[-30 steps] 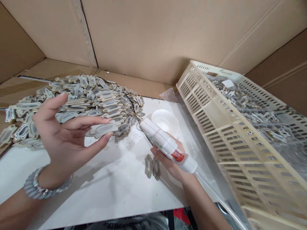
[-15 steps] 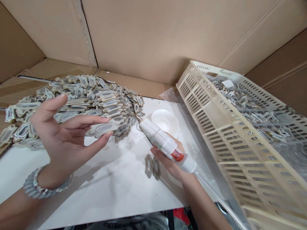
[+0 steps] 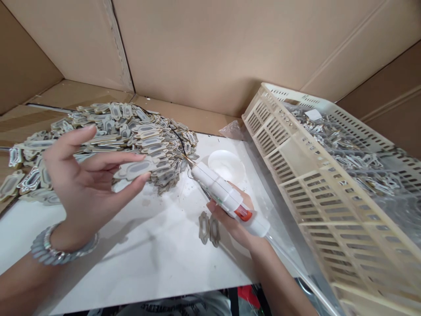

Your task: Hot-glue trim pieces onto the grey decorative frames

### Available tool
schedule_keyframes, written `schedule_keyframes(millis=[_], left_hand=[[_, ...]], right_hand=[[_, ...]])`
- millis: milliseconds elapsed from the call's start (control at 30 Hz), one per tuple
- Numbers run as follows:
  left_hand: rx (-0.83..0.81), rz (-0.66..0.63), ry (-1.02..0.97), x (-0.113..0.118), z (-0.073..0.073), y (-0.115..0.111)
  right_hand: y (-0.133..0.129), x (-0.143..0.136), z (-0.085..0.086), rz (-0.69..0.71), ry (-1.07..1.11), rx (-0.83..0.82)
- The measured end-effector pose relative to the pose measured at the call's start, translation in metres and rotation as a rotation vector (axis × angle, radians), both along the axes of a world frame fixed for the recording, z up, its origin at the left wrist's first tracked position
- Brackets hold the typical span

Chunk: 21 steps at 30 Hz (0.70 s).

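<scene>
Between thumb and a fingertip, my left hand [image 3: 88, 180] pinches a small grey frame-shaped piece [image 3: 136, 168] with an oval centre, above the white table [image 3: 144, 263]. My right hand [image 3: 235, 219] is wrapped round a white glue gun [image 3: 217, 186] with an orange-red switch, a clear glue stick [image 3: 302, 274] running out of its back. The gun's metal nozzle points up and left, near the edge of a large pile of similar pieces [image 3: 108, 127]. Two more grey pieces [image 3: 209, 229] lie side by side on the table, left of my right wrist.
A white dish [image 3: 226, 163] stands behind the glue gun. On the right, a cream plastic crate [image 3: 289, 175] holds bags of metal-looking pieces. Cardboard walls [image 3: 204, 52] enclose the back and sides. A small clear plastic bag [image 3: 230, 130] lies near the crate's far corner.
My left hand has shifted slightly up and left with the grey piece, away from the nozzle. My right hand and the glue gun are nearly still.
</scene>
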<state>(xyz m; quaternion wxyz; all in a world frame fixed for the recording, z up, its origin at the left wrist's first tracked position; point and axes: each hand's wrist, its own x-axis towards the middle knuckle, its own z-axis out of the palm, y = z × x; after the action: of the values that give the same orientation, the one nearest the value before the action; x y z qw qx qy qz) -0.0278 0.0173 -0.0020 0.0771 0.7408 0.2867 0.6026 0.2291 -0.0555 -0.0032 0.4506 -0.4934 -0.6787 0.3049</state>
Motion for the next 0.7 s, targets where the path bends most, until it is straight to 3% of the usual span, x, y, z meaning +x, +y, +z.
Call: schedule_keyframes(millis=[167, 267, 467, 700], left_hand=[[-0.284, 0.173, -0.088, -0.004, 0.004, 0.029], [-0.375, 0.222, -0.058, -0.004, 0.005, 0.048], [-0.364, 0.231, 0.165, -0.003, 0.004, 0.064], [-0.342, 0.179, 0.311, -0.008, 0.001, 0.064]], right_hand=[[0.001, 0.001, -0.002, 0.0, 0.04, -0.001], [0.0, 0.002, -0.004, -0.003, 0.041, -0.002], [0.001, 0.003, -0.004, -0.006, 0.015, -0.015], [0.001, 0.004, -0.005, 0.015, 0.0, 0.023]])
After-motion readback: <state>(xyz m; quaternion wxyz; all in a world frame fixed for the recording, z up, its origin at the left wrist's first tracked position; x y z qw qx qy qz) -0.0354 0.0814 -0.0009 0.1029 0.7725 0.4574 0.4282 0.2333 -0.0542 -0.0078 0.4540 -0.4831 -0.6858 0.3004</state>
